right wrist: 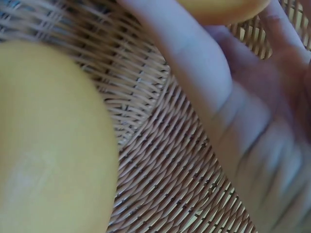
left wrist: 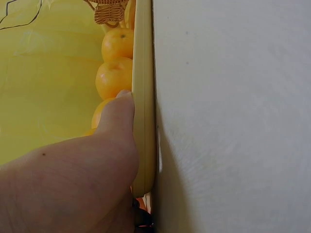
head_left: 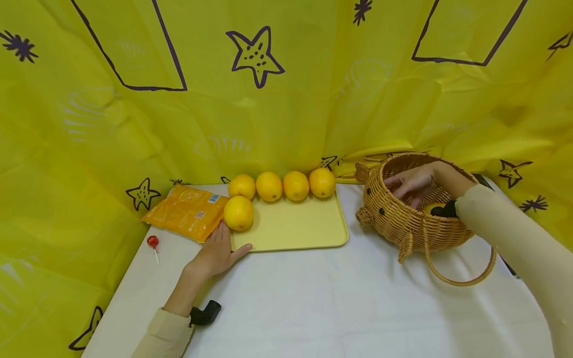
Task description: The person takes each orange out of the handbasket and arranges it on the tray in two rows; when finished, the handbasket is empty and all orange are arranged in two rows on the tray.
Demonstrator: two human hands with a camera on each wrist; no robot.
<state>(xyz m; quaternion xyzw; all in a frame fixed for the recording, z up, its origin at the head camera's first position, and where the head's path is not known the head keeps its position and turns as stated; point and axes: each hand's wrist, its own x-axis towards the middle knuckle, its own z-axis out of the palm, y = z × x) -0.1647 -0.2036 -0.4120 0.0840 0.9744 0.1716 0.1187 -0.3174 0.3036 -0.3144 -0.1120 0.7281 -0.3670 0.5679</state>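
My left hand (head_left: 217,253) rests at the front left corner of a yellow tray (head_left: 295,228), its thumb along the rim. The fingers lie straight between the tray and an orange packet (head_left: 185,211). On the tray, several oranges (head_left: 296,186) line the back, with another orange (head_left: 238,213) at the left. Inside a pig-faced wicker basket (head_left: 394,223), my right hand (head_left: 416,181) reaches down with spread fingers. One orange (right wrist: 223,9) is beside its thumb and fingers; their tips are out of view. A second orange (right wrist: 48,145) is nearer the wrist.
A red lollipop (head_left: 152,242) lies on the white table (head_left: 313,303) at the left. The basket's handle (head_left: 463,283) hangs down toward the front. A yellow patterned cloth (head_left: 295,109) stands behind everything. Part of a dark flat object (head_left: 510,266) shows beside the basket.
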